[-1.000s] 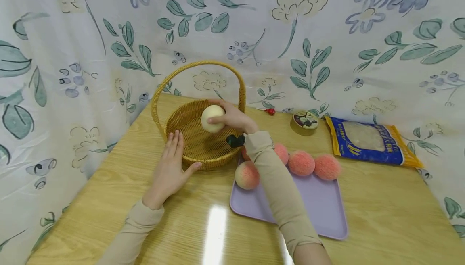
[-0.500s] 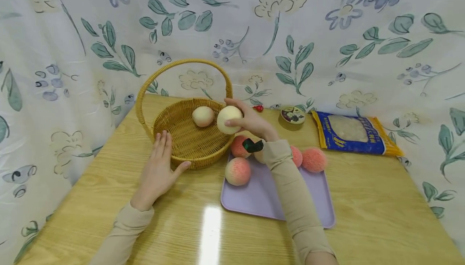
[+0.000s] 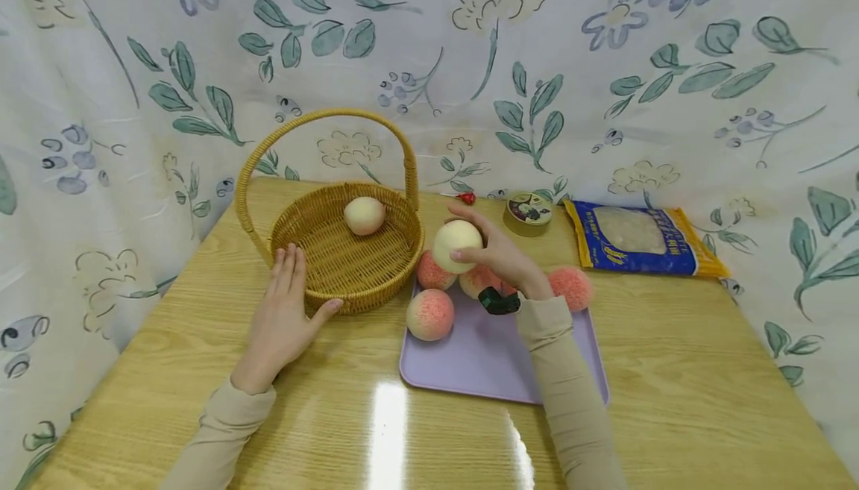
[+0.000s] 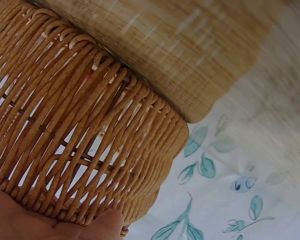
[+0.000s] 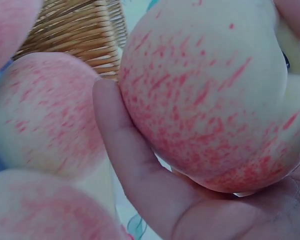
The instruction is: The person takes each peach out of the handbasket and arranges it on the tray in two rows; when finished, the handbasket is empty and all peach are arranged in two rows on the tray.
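My right hand (image 3: pixel 499 251) grips a pale peach (image 3: pixel 458 246), curled fingers behind it and thumb in front, above the far left part of the lilac tray (image 3: pixel 470 367). In the right wrist view the held peach (image 5: pixel 205 95) shows red speckles. Several pink peaches (image 3: pixel 430 315) lie on the tray, some partly hidden by the hand. My left hand (image 3: pixel 282 326) rests with straight fingers on the near left rim of the wicker basket (image 3: pixel 356 300), thumb along its front. Inside the basket, toward the back, sits one pale peach (image 3: pixel 365 215).
The basket's tall arched handle (image 3: pixel 329 113) rises over it. Behind the tray stand a round tin (image 3: pixel 528 214) and a small red item (image 3: pixel 466 198). A blue and yellow packet (image 3: pixel 644 240) lies at the back right, before a floral curtain (image 3: pixel 429 50).
My right hand has carried its peach from over the basket rightward to above the tray. The peach in the basket has come into view. My left hand stays on the rim.
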`<state>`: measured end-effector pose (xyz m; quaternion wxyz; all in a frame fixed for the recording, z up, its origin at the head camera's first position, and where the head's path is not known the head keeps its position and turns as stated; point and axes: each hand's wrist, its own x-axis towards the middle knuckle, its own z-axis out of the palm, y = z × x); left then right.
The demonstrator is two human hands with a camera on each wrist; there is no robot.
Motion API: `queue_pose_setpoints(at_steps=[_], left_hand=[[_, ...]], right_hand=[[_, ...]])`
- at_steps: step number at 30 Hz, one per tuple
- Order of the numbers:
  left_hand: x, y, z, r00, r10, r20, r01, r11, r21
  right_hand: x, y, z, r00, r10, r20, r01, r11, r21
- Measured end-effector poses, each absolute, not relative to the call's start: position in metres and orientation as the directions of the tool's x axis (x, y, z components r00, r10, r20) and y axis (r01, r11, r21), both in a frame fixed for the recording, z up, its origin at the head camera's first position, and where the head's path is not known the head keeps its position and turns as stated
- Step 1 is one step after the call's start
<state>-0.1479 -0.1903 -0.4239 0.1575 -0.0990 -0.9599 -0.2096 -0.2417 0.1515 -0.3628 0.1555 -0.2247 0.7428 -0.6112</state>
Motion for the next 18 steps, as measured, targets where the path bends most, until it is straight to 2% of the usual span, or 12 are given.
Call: queue_pose_setpoints(at_steps=[18], left_hand=[[-0.149,-0.191,-0.426,-0.927,0.130,0.351,0.264,0.892,0.367]], right_hand=[[-0.212,0.179,-0.390,-0.880,-0.475,0.034,-0.126,0.163,-0.979]])
